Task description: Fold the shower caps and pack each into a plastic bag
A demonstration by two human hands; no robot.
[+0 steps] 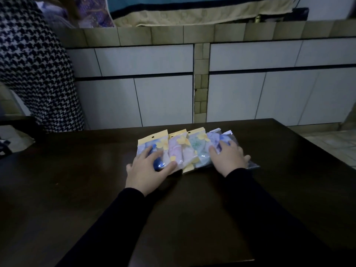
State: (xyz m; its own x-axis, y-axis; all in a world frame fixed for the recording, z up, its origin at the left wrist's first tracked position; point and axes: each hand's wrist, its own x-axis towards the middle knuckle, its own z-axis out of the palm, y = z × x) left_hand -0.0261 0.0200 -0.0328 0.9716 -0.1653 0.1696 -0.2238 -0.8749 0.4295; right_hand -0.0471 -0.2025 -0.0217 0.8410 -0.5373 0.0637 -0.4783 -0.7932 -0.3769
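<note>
Five packed plastic bags (185, 151) are laid flat in an overlapping row on the dark table (77, 180). Three are topped with yellow header cards; folded pastel shower caps (194, 146) are seen inside.

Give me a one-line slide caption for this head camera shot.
Both hands, left and right, rest flat on a row of bagged shower caps on a dark table.

Single head-worn wide-angle view, looking forward and down over a dark table (77, 189); both forearms enter from the bottom edge, cabinets (154, 89) fill the upper frame beyond, moderately close.
</note>
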